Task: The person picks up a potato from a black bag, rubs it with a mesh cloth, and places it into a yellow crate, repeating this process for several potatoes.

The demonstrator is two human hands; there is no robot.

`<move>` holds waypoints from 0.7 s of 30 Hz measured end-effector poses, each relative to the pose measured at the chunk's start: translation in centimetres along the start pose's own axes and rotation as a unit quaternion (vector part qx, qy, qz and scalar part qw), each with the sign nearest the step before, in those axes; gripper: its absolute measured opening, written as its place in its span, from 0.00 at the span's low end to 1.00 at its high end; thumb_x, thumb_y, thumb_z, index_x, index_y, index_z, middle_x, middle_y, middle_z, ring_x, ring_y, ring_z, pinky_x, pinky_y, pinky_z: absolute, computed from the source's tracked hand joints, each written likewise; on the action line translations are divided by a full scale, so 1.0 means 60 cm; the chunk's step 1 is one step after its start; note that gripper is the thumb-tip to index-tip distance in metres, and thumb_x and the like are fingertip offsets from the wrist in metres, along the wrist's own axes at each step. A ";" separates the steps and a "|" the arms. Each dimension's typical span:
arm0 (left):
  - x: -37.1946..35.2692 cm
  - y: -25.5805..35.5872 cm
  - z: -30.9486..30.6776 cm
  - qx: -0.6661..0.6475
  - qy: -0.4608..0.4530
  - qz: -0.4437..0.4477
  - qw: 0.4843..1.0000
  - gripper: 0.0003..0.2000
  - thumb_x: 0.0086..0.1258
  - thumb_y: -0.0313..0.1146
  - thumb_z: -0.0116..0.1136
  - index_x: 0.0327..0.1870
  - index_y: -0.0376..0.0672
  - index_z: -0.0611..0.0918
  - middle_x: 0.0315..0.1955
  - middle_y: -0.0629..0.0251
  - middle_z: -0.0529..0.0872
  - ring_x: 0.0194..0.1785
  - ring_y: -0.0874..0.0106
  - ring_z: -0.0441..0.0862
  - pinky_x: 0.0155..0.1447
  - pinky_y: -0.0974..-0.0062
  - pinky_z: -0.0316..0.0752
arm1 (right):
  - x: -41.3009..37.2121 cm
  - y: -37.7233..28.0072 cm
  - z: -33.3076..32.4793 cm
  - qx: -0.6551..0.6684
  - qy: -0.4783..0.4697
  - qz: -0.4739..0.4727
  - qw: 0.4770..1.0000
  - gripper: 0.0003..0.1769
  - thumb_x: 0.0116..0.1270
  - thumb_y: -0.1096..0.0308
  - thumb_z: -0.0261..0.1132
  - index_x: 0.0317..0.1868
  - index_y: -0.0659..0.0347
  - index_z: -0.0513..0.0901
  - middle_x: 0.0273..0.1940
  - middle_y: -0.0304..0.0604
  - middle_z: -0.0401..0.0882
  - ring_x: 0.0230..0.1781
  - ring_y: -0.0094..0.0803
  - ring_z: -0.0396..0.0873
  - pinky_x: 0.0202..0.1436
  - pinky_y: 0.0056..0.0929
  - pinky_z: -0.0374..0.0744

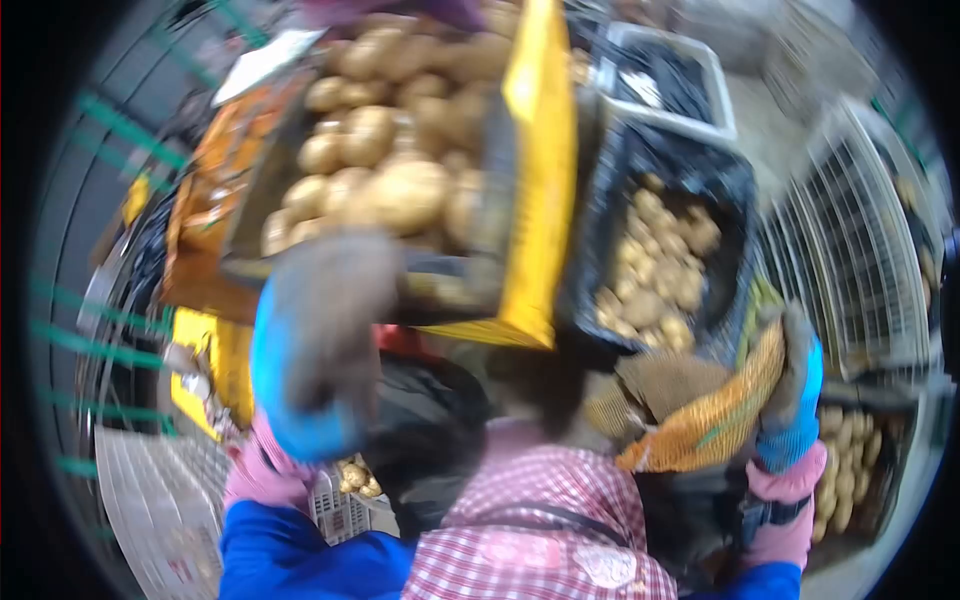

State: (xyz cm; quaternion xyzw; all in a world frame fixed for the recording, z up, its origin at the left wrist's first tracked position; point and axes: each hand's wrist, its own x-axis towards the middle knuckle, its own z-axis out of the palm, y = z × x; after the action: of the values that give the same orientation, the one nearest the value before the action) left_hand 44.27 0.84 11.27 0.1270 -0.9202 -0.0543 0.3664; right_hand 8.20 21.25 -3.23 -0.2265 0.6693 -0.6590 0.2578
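Observation:
My left hand [325, 330], in a blue glove with a grey palm, is smeared by motion in front of the near edge of a yellow-sided crate [540, 180]. Large potatoes [375, 150] fill that crate, and the hand overlaps its front left corner in this view. My right hand [795, 370], gloved the same way, grips the edge of an orange mesh bag [710, 410]. The bag hangs slanting down to the left, its lower end near my checked apron [560, 490].
Right of the crate stands a black-lined bin [740, 180] of small potatoes, with a white-rimmed tub [720, 95] behind it. White plastic crates [850, 240] lean at the right, above another crate of potatoes [845, 460]. Black plastic [430, 420] lies before me.

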 end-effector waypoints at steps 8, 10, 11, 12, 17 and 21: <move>0.032 0.117 0.612 -0.415 -0.005 -0.312 0.855 0.11 0.67 0.29 0.61 0.48 0.39 0.83 0.44 0.51 0.86 0.51 0.52 0.83 0.57 0.61 0.76 | -0.031 0.002 -0.076 -0.190 -0.059 -0.124 0.972 0.21 0.79 0.63 0.58 0.65 0.69 0.76 0.53 0.48 0.82 0.51 0.32 0.82 0.59 0.29 0.79; 0.035 0.057 0.794 -0.407 -0.081 -0.345 0.842 0.13 0.70 0.29 0.59 0.51 0.32 0.81 0.42 0.58 0.86 0.49 0.70 0.82 0.56 0.72 0.76 | -0.023 -0.042 -0.029 0.037 0.046 0.141 0.988 0.18 0.77 0.67 0.57 0.61 0.70 0.78 0.50 0.45 0.82 0.49 0.28 0.81 0.56 0.26 0.78; 0.045 0.024 0.841 -0.378 -0.201 -0.409 0.806 0.14 0.69 0.33 0.60 0.52 0.36 0.83 0.41 0.53 0.88 0.49 0.65 0.85 0.55 0.68 0.78 | -0.014 -0.040 -0.034 0.049 0.069 0.129 0.988 0.19 0.76 0.67 0.59 0.61 0.70 0.78 0.48 0.45 0.82 0.46 0.27 0.81 0.53 0.25 0.78; 0.029 -0.010 0.912 -0.194 -0.232 -0.376 0.876 0.17 0.67 0.38 0.60 0.53 0.40 0.84 0.44 0.48 0.88 0.52 0.56 0.86 0.56 0.61 0.79 | -0.009 -0.038 -0.042 0.060 0.094 0.120 0.986 0.19 0.76 0.66 0.60 0.61 0.70 0.78 0.46 0.45 0.82 0.43 0.27 0.81 0.50 0.23 0.78; -0.004 -0.146 1.020 0.031 -0.383 -0.242 0.891 0.26 0.58 0.42 0.66 0.59 0.48 0.79 0.55 0.52 0.83 0.60 0.51 0.81 0.62 0.55 0.77 | 0.005 -0.065 -0.064 0.118 0.184 0.159 0.963 0.25 0.70 0.61 0.65 0.60 0.72 0.78 0.36 0.48 0.83 0.26 0.25 0.76 0.33 0.21 0.75; -0.024 -0.166 1.135 0.022 -0.460 -0.129 0.878 0.34 0.54 0.43 0.72 0.64 0.48 0.75 0.63 0.48 0.74 0.65 0.51 0.76 0.65 0.55 0.76 | 0.012 -0.068 -0.086 0.165 0.162 0.224 0.947 0.24 0.74 0.66 0.58 0.67 0.68 0.72 0.45 0.51 0.79 0.26 0.30 0.73 0.34 0.26 0.77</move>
State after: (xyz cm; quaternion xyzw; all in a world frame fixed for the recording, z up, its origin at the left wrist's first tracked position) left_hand 0.36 -7.90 -41.05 0.2139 -0.9613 -0.1330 -0.1115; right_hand 4.15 24.63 0.81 0.0845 0.6173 -0.7135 0.3206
